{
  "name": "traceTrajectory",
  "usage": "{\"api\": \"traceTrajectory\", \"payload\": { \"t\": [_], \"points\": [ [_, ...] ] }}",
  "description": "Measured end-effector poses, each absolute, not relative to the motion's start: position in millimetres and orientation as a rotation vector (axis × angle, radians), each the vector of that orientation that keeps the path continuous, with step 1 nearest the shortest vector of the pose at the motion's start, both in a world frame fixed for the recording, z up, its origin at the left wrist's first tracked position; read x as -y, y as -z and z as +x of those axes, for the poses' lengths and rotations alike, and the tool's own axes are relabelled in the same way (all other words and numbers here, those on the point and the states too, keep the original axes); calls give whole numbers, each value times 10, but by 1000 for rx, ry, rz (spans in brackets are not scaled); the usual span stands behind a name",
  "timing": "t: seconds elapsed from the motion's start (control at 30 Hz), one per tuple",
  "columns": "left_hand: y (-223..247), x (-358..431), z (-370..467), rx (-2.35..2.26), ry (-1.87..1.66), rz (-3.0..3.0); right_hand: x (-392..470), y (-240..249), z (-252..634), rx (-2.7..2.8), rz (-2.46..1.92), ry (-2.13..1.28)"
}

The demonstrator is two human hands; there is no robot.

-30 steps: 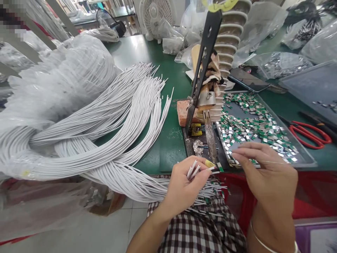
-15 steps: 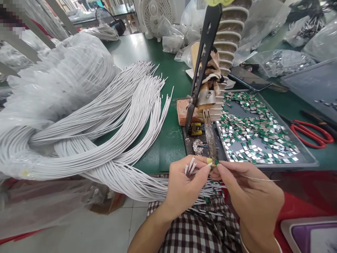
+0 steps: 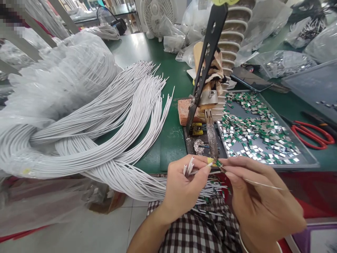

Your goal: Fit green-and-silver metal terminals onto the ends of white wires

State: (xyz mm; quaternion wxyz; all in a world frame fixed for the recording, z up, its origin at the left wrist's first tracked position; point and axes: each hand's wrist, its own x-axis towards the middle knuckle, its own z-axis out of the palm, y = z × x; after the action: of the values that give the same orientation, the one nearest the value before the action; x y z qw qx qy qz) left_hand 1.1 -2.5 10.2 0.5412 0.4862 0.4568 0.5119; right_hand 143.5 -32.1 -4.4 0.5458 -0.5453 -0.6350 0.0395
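My left hand (image 3: 184,186) is closed around several white cables (image 3: 189,165), whose cut ends stick up out of the fist. A yellow wrap (image 3: 210,160) shows at its index fingertip, by the end of one cable. Right beside that lies a small green circuit board (image 3: 219,163), touched by the fingertips of my right hand (image 3: 263,196); whether they grip it is partly hidden. A thin solder wire (image 3: 263,183) runs through my closed right hand. Just above the fingertips points the dark, crusted tip of a clamped soldering iron (image 3: 212,140).
A tray (image 3: 310,162) of small boards stands to the right, with red-handled pliers (image 3: 313,135) beyond it. Bundled white cables (image 3: 105,161) cover the left side. A brick (image 3: 184,111), a black bracket (image 3: 206,63) and a ribbed hose (image 3: 234,38) surround the iron.
My right hand has shifted a little right and down, its thumb drawn back from the board. More of the green board shows now. My left hand has hardly moved.
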Motion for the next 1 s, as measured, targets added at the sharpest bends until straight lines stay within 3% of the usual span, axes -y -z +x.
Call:
{"api": "traceTrajectory", "payload": {
  "t": [0.73,1.0],
  "points": [
    [-106,43,0,-1043,-1208,1084,344,-33,1493,1609,-1259,-89],
    [-55,0,-40,-1041,-1144,1293,210,-75,1505,1625,-1400,-282]
  ]
}}
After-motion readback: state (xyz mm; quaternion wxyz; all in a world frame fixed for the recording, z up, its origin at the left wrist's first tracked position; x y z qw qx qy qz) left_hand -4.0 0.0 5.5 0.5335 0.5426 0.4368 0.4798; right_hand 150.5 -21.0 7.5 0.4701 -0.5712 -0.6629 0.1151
